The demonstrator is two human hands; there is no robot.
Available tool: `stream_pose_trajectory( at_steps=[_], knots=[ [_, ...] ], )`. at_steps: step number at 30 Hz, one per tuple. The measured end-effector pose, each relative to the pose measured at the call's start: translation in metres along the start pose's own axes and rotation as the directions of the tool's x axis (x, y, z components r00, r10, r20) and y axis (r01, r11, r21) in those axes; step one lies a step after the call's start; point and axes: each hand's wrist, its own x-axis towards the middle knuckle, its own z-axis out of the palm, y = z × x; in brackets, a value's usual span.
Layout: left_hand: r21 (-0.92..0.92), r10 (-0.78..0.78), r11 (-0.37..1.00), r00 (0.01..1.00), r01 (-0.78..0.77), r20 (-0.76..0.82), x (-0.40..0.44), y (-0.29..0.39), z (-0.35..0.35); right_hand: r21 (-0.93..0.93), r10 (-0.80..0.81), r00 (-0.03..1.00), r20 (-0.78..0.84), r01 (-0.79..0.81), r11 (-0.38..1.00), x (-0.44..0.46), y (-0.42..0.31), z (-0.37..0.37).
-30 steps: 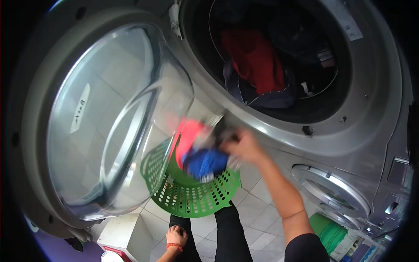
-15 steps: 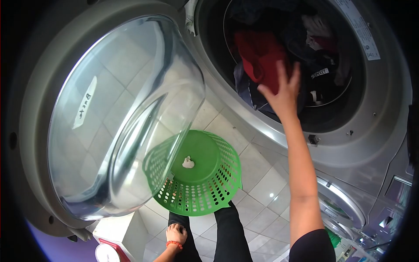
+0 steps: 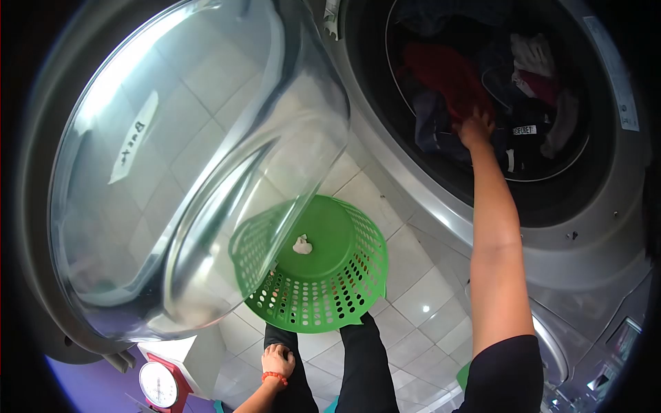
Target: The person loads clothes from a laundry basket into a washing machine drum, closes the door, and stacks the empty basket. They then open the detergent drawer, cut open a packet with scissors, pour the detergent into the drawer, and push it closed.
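Inside the drum of a front-loading washing machine, a red garment (image 3: 447,72) lies among dark clothes. My right hand (image 3: 476,129) is at its lower end, fingers bent and closed on the cloth, the fingertips partly hidden. Beside it are a bluish-grey garment (image 3: 435,124) and a black garment (image 3: 530,141) with a white lettered band. My left hand (image 3: 277,361), a red bead bracelet at its wrist, rests on my left knee, holding nothing, its fingers draped over the black trousers.
The clear door (image 3: 193,165) stands swung wide at the left, overlapping a green perforated basket (image 3: 313,306). A small white cloth (image 3: 302,244) lies in the basket. A red scale (image 3: 160,384) with a white dial is at lower left. Pale tiles (image 3: 413,296) cover the floor.
My right hand has moved deeper into the drum, from spread fingers in front of the red garment to closing on its lower end. The view has shifted; my left hand stays on the knee.
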Motion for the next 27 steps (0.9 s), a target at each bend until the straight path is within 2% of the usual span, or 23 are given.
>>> stream_pose_trajectory(
  at_steps=[4,6,7,8,9,11,12,14,17,21,23,24,25,27],
  knots=[
    [-0.013,-0.022,1.000,1.000,0.022,0.002,-0.001,0.004,0.000,0.013,-0.017,1.000,-0.019,0.017,1.000,-0.037,-0.017,-0.038],
    [-0.021,-0.036,0.999,0.999,0.036,-0.003,-0.001,0.007,0.000,0.051,-0.083,0.935,-0.344,0.107,0.993,-0.083,-0.030,-0.054],
    [-0.014,-0.042,0.999,0.999,0.042,-0.006,0.000,0.009,0.003,0.107,-0.141,0.915,-0.378,0.195,0.975,-0.102,-0.041,-0.052],
    [-0.011,-0.041,0.999,0.999,0.041,-0.007,0.000,0.009,0.004,0.330,-0.182,0.940,-0.287,0.276,0.903,-0.113,-0.051,-0.044],
    [-0.011,-0.043,0.999,0.999,0.043,-0.007,0.001,0.009,0.004,0.522,-0.262,0.958,-0.112,0.282,0.805,-0.116,-0.060,-0.029],
    [-0.033,-0.062,0.998,0.998,0.062,-0.003,0.001,0.010,0.005,0.616,-0.363,0.926,-0.107,0.348,0.707,-0.113,-0.071,0.004],
    [-0.036,-0.066,0.997,0.998,0.066,-0.005,0.002,0.010,0.007,0.615,-0.367,0.924,-0.108,0.353,0.705,-0.103,-0.071,0.012],
    [-0.029,-0.072,0.997,0.997,0.072,-0.005,0.001,0.010,0.010,0.416,-0.312,0.860,-0.403,0.476,0.775,-0.065,-0.061,0.024],
    [-0.024,-0.080,0.997,0.997,0.080,-0.003,0.001,0.015,0.010,0.393,-0.368,0.867,-0.336,0.485,0.782,-0.020,-0.050,0.033],
    [-0.039,-0.086,0.996,0.996,0.086,-0.016,0.001,0.016,0.011,0.373,-0.333,0.905,-0.266,0.415,0.830,0.034,-0.044,0.048],
    [-0.045,-0.096,0.995,0.995,0.094,-0.025,0.000,0.018,0.011,0.311,-0.295,0.911,-0.289,0.381,0.871,0.056,-0.046,0.057],
    [-0.046,-0.102,0.994,0.994,0.100,-0.032,-0.001,0.016,0.012,0.159,-0.270,0.918,-0.290,0.325,0.932,0.057,-0.051,0.047],
    [-0.043,-0.110,0.993,0.993,0.108,-0.046,-0.001,0.015,0.014,0.169,-0.274,0.914,-0.298,0.333,0.928,0.063,-0.060,0.051],
    [-0.056,-0.100,0.994,0.993,0.097,-0.059,-0.001,0.014,0.016,0.102,-0.165,0.803,-0.573,0.269,0.958,0.077,-0.074,0.062]
  ],
)
